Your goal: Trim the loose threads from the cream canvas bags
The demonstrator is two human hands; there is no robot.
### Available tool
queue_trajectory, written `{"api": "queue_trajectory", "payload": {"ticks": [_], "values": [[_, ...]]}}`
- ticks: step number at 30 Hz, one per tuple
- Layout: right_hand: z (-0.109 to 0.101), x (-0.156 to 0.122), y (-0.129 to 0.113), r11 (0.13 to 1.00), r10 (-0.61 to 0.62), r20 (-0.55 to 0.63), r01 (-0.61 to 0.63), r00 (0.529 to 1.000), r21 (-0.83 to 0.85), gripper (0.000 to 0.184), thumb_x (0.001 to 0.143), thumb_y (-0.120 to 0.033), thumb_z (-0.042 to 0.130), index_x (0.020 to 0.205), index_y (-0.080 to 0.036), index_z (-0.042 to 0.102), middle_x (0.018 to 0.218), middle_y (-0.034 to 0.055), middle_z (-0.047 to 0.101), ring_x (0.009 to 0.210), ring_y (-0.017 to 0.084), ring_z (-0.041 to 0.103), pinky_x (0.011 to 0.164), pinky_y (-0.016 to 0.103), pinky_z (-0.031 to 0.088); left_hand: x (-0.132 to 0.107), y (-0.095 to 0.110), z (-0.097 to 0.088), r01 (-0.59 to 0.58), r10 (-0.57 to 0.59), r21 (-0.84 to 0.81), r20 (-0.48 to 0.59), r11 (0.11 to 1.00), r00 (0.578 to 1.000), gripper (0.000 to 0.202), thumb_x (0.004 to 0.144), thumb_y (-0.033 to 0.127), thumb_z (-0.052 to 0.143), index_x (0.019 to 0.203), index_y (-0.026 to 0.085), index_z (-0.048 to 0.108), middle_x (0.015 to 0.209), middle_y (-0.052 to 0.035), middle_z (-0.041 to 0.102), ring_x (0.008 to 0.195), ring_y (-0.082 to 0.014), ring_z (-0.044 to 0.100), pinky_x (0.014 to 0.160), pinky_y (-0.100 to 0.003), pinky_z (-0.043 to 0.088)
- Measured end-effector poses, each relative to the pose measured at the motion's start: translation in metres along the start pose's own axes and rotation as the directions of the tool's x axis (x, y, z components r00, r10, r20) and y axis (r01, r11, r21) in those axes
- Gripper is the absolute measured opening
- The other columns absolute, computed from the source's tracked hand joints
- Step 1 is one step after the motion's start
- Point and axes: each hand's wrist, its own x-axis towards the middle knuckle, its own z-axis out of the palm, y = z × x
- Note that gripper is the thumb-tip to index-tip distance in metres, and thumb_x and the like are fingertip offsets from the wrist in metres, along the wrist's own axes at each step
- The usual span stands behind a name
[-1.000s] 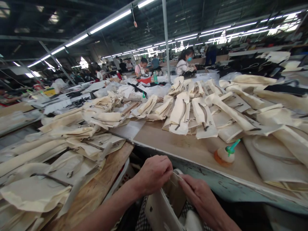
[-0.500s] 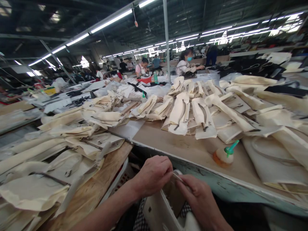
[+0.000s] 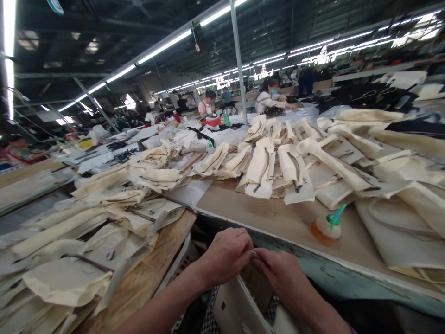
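Low in the middle, my left hand (image 3: 229, 253) and my right hand (image 3: 274, 269) meet, both closed, pinching the upper edge of a cream fabric piece (image 3: 234, 304). The piece hangs over my lap, with a small dark square hole in its side and frayed threads along one edge. My fingers cover the pinched part, so I cannot see exactly how it is gripped. Beyond my right hand a round glue bottle (image 3: 326, 229) with a green nozzle and amber liquid stands on the brown tabletop (image 3: 239, 208).
Cream fabric pieces with dark zippers (image 3: 260, 169) lie heaped across the table. More pieces (image 3: 66, 273) cover the wooden board (image 3: 146, 273) on the left. A white plastic basket (image 3: 179, 264) sits in the gap below. Co-workers (image 3: 273, 97) sit at the far tables.
My hands have drawn closer together, and the right hand now touches the left at the fabric edge. The view has shifted slightly left.
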Motion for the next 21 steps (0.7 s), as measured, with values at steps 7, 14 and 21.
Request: {"api": "queue_trajectory", "payload": {"ticks": [7, 14, 21], "values": [[0.026, -0.009, -0.003, 0.999, -0.043, -0.094, 0.041, 0.995, -0.028, 0.035, 0.101, -0.03, 0.033, 0.095, -0.024, 0.066, 0.082, 0.0034, 0.076, 0.073, 0.022, 0.074, 0.059, 0.026, 0.047, -0.016, 0.008, -0.021, 0.094, -0.094, 0.002, 0.034, 0.996, 0.995, 0.015, 0.077, 0.013, 0.062, 0.086, 0.02, 0.052, 0.092, 0.0001, 0.06, 0.084, -0.0163, 0.054, 0.072, -0.024, 0.041], [0.043, -0.018, -0.01, 0.999, -0.027, -0.31, 0.039, 0.95, 0.032, 0.047, 0.104, -0.04, 0.024, 0.092, -0.024, 0.067, 0.081, 0.0052, 0.074, 0.07, 0.02, 0.073, 0.065, 0.026, 0.053, -0.03, 0.006, -0.041, 0.304, -0.3, -0.055, 0.079, 0.951, 0.951, 0.024, 0.071, 0.013, 0.067, 0.089, 0.02, 0.052, 0.094, 0.0014, 0.06, 0.087, -0.017, 0.056, 0.074, -0.025, 0.041], [0.051, -0.016, -0.012, 0.997, -0.051, -0.356, 0.067, 0.933, 0.032, 0.043, 0.103, -0.039, 0.027, 0.099, -0.024, 0.068, 0.081, 0.0045, 0.073, 0.069, 0.02, 0.071, 0.065, 0.027, 0.055, -0.027, 0.0, -0.05, 0.198, -0.199, 0.023, 0.158, 0.98, 0.967, 0.011, 0.078, 0.016, 0.07, 0.086, 0.021, 0.065, 0.102, 0.0015, 0.064, 0.092, -0.0165, 0.061, 0.08, -0.023, 0.044]]}}
